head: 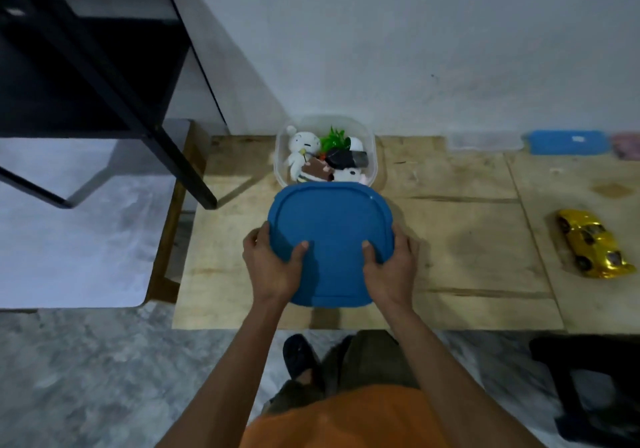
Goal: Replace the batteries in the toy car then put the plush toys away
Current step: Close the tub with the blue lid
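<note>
A clear plastic container (371,143) stands at the back of the wooden table, against the wall. Several plush toys (304,151) fill it, among them a white figure, a green leafy piece and a black one. I hold a blue lid (330,226) level, just in front of the container and above the table. My left hand (272,262) grips its left edge, thumb on top. My right hand (389,267) grips its right edge the same way. A shiny yellow toy car (594,243) lies on the table far to the right.
A black metal shelf frame (104,77) stands at the left, one leg on the wooden table (467,240). Another blue-lidded box (568,142) sits by the wall at the back right. A black stool (588,378) is on the floor at the lower right.
</note>
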Demonstrator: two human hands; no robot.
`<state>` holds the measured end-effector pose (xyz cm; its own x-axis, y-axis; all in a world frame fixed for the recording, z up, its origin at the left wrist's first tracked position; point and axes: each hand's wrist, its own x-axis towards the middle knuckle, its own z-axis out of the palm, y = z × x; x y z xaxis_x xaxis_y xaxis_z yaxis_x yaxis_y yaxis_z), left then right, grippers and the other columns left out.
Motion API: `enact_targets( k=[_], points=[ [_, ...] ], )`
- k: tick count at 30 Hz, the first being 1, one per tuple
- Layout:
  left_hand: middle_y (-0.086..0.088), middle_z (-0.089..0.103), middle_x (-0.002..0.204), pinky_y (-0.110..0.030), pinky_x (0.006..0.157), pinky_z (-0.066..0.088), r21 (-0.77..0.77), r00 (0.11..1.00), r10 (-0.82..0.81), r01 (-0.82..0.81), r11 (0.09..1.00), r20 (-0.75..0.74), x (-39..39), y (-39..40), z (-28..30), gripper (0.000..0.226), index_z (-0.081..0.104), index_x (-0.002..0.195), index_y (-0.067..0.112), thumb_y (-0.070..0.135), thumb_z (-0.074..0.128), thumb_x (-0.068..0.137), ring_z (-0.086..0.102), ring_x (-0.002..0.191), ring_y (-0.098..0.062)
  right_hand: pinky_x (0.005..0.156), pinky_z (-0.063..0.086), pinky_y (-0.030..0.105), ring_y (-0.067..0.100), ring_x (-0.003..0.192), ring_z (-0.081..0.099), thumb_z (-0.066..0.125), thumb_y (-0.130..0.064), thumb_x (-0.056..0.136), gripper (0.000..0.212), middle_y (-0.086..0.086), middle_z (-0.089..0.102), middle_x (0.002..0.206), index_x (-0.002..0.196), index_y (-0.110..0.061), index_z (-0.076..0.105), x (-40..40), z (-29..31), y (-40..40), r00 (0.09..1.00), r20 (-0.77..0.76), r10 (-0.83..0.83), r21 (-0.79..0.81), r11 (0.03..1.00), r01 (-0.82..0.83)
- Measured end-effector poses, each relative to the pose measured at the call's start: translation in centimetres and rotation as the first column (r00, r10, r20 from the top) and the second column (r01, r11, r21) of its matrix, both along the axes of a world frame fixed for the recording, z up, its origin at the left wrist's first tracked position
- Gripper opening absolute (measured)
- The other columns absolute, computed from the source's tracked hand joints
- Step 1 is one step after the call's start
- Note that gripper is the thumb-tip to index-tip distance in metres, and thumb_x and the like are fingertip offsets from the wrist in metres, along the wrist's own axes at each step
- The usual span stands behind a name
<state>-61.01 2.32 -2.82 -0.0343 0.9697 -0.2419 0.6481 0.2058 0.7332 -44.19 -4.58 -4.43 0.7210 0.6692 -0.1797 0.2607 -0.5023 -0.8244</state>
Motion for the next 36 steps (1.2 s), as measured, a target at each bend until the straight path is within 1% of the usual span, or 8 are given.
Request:
enact_targets(
  k=[4,10,16,20,22,26,31,36],
  points=[
    [-0.008,0.045,0.152,-0.039,0.110,0.040,0.042,0.997,-0.004,0.001,0.999,0.078,2.1,4.4,1.5,0.081,0.036,0.153,0.012,0.040,0.074,0.088,0.045,0.137,-0.027,0.100,0.038,0.026,0.022,0.126,0.046,0.066,-0.028,0.093,0.065,0.007,0.040,0.138,0.149,-0.010,0.038,1.4,1.3,4.7,0.999,0.037,0.001,0.060,0.998,-0.003],
    [-0.005,0.055,0.144,-0.039,0.106,0.048,0.040,0.991,0.011,-0.016,0.999,0.130,5.1,12.2,1.0,0.073,0.041,0.150,0.013,0.035,0.074,0.089,0.053,0.130,-0.025,0.107,0.031,0.025,0.026,0.135,0.040,0.059,-0.021,0.097,0.062,0.011,0.039,0.148,0.151,-0.006,0.032,4.6,1.0,12.8,0.998,0.046,0.042,0.014,0.999,-0.043],
    [-0.005,0.058,0.138,-0.027,0.094,0.044,-0.012,0.990,0.058,-0.057,0.998,0.127,7.7,17.1,-1.0,0.057,0.045,0.145,0.013,0.026,0.068,0.095,0.056,0.125,-0.025,0.108,0.041,0.039,0.029,0.134,0.043,0.054,-0.022,0.100,0.058,0.010,0.039,0.149,0.150,-0.008,0.030,6.9,-1.7,18.1,0.994,0.011,0.105,-0.030,0.994,-0.105],
    [-0.003,0.062,0.129,-0.032,0.093,0.049,-0.012,0.995,0.062,-0.061,0.998,0.079,8.6,19.1,-2.7,0.052,0.048,0.143,0.014,0.030,0.065,0.097,0.059,0.116,-0.020,0.102,0.046,0.042,0.031,0.130,0.049,0.049,-0.025,0.102,0.055,0.011,0.044,0.147,0.150,-0.014,0.026,7.8,-3.2,20.2,0.993,-0.008,0.117,-0.059,0.991,-0.117],
    [-0.008,0.064,0.128,-0.037,0.091,0.054,0.020,0.998,0.050,-0.051,0.999,0.039,8.6,19.6,-3.4,0.054,0.048,0.143,0.013,0.034,0.065,0.096,0.062,0.115,-0.027,0.102,0.045,0.041,0.030,0.132,0.047,0.046,-0.027,0.103,0.055,0.010,0.042,0.150,0.151,-0.015,0.023,7.9,-3.6,20.8,0.992,-0.015,0.129,-0.083,0.988,-0.129],
    [-0.008,0.062,0.134,-0.028,0.087,0.047,0.065,1.000,0.019,-0.020,0.998,0.023,8.7,20.1,-4.0,0.066,0.039,0.150,0.017,0.037,0.068,0.094,0.060,0.118,-0.028,0.100,0.045,0.040,0.030,0.133,0.044,0.047,-0.026,0.104,0.057,0.010,0.037,0.152,0.153,-0.012,0.023,7.9,-3.8,20.8,0.984,0.087,0.155,-0.097,0.985,-0.146],
    [-0.006,0.062,0.135,-0.026,0.084,0.049,0.104,0.999,-0.027,0.024,0.994,0.033,8.2,19.9,-4.3,0.071,0.036,0.153,0.023,0.046,0.067,0.093,0.061,0.118,-0.024,0.093,0.049,0.043,0.030,0.130,0.045,0.042,-0.033,0.105,0.060,0.009,0.030,0.156,0.158,-0.020,0.016,8.2,-4.4,20.8,0.949,0.193,0.248,-0.144,0.964,-0.222],
    [-0.003,0.062,0.131,-0.045,0.095,0.055,0.145,0.998,-0.052,0.047,0.988,0.032,10.0,19.0,-4.9,0.069,0.049,0.142,0.014,0.050,0.072,0.089,0.059,0.118,-0.020,0.094,0.051,0.045,0.030,0.128,0.047,0.043,-0.033,0.105,0.059,0.010,0.032,0.152,0.158,-0.019,0.019,10.7,-4.3,19.4,0.953,0.202,0.227,-0.150,0.969,-0.199]
  ],
)
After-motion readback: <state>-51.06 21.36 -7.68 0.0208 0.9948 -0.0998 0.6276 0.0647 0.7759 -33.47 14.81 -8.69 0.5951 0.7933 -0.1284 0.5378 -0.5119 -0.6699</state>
